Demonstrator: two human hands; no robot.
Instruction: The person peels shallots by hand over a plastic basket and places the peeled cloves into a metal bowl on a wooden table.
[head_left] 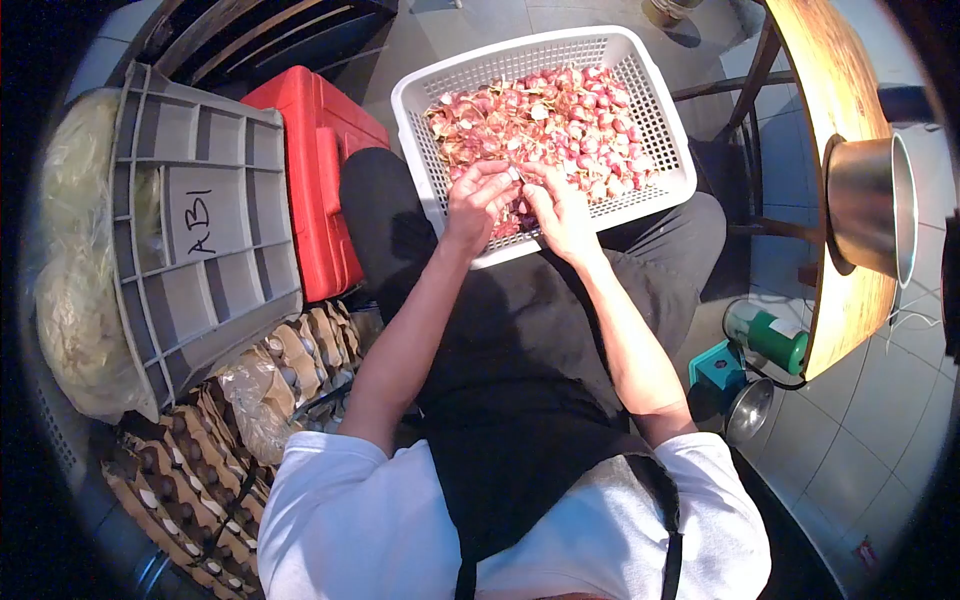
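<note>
Pinching one small shallot (514, 176) together, both hands, left hand (477, 200) and right hand (560, 208), sit in a white plastic basket (420, 95) on the lap, with a red box (325, 190) and a grey plastic crate (200, 230) crowding beside.

a white perforated basket (660, 110) carries pink and purplish-red shallots (560, 115) with pale papery skins. a bright red box (325, 185) lies beside a grey ribbed crate (205, 240) marked "abi" in black. brown egg trays (190, 470) show below. the person wears a white shirt (350, 530), a black apron (510, 420) and dark trousers. a silver pot (872, 205) rests on a warm tan wooden table (835, 90); a green canister (770, 338) sits by pale grey floor tiles (880, 420).
</note>
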